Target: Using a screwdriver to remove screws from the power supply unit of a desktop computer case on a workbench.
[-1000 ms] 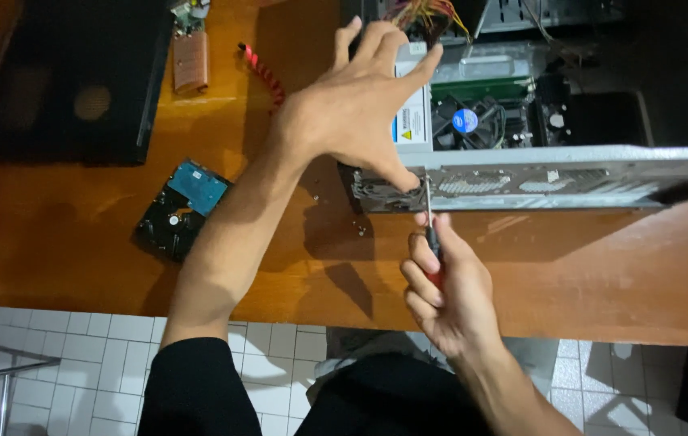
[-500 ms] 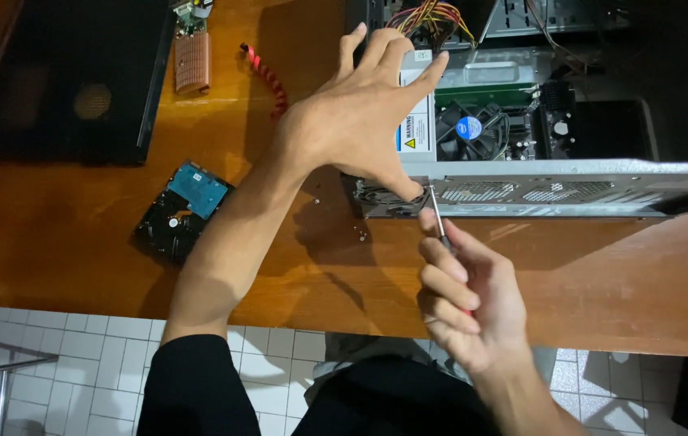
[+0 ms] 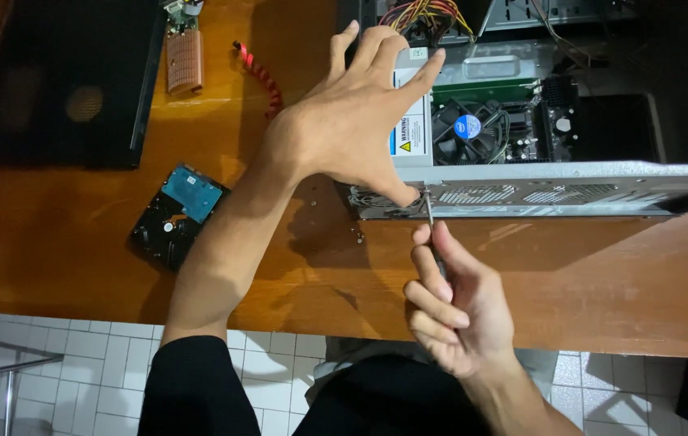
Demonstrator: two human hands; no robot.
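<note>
With our left hand (image 3: 352, 129) spread open, thumb pressed on the computer case (image 3: 537, 187) at the desk's (image 3: 77, 266) front edge, our right hand (image 3: 457, 307) should pinch the screwdriver (image 3: 429, 216) lightly, keeping its tip square on the rear-panel screw.

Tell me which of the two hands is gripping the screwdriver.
The right hand: its fingers wrap the screwdriver, tip at the computer case. The left hand is spread open on the case.
</note>
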